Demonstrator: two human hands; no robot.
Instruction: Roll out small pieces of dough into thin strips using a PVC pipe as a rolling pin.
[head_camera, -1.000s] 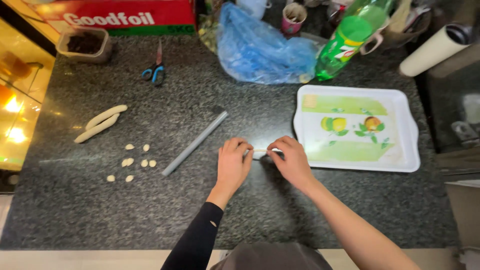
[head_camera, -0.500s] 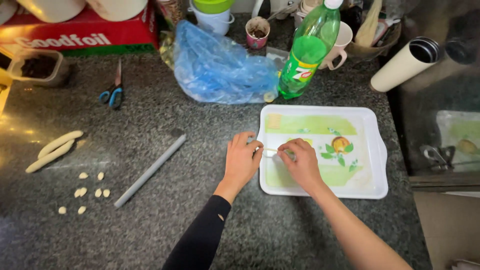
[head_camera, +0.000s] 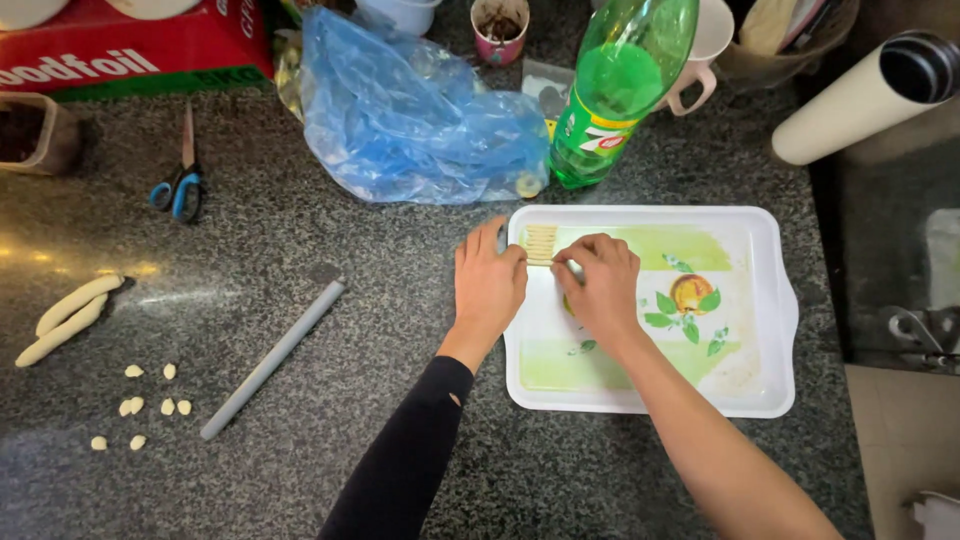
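Both hands are pinching a small ridged dough piece (head_camera: 541, 244) at the tray's (head_camera: 770, 300) upper left corner, left hand (head_camera: 488, 285) steadying, right hand (head_camera: 600, 285) pressing. It is the tray's only piece (dough ropes (head_camera: 68, 318) and small dough bits (head_camera: 140, 405) are waiting on the counter), so most shaping seems undone.

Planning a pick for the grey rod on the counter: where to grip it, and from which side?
Probably grip the grey rod mid-length, from straight above, fingers closing across its narrow width. It lies flat and diagonal on the counter, clear of the dough bits and both hands, so its middle is open and should balance.
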